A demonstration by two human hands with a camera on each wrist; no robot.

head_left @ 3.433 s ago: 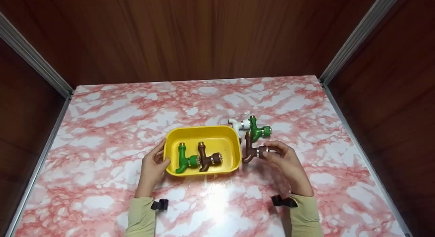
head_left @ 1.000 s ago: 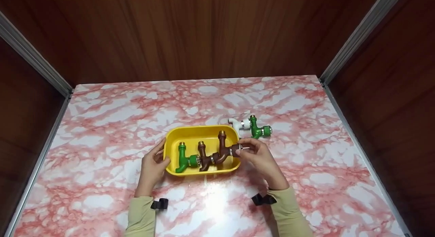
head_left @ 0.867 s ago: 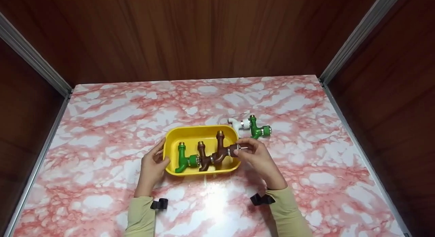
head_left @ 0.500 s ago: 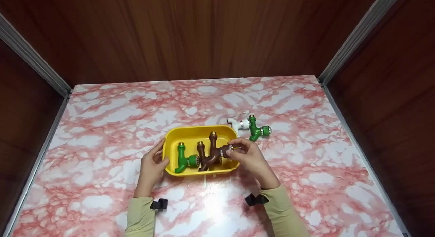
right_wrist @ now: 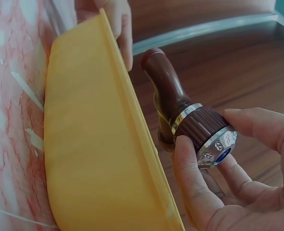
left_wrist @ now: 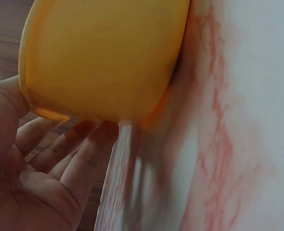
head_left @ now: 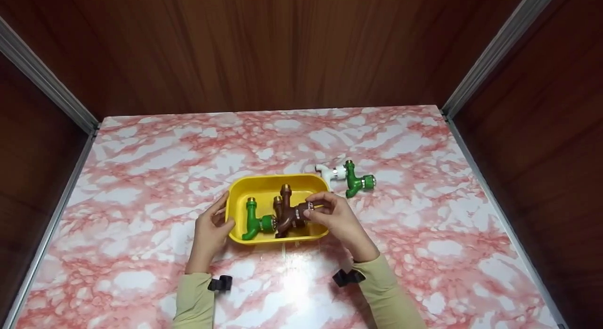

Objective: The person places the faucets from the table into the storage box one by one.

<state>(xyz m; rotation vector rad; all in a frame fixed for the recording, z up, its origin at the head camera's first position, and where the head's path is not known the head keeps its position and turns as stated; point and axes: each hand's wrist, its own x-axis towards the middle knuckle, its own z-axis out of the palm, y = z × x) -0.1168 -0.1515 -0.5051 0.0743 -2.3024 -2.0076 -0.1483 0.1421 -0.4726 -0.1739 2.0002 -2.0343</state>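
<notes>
A yellow plastic tub (head_left: 264, 185) stands on the table, its left end gripped by my left hand (head_left: 210, 232), thumb at the rim and fingers along the outside. Over the tub's open top, my right hand (head_left: 340, 220) pinches a brown tap (head_left: 286, 204) by its ribbed knob. In the right wrist view this brown tap (right_wrist: 167, 84) shows above the rim, thumb and fingers around the knob. Beneath it a second brown tap (head_left: 278, 204) lies in the tub, mostly covered. Left of that lies a green tap (head_left: 252, 218), also inside.
Outside the tub's far right corner lie a white tap (head_left: 326, 171) and another green tap (head_left: 354, 182), close together. The table (head_left: 188, 150) has a red-and-white marbled top. Dark wood-look panels (head_left: 282, 51) enclose it at the back and both sides.
My right hand has carried the brown tap from the table right of the tub, over its rim, and leftward above the other brown tap. The left hand and tub stay put.
</notes>
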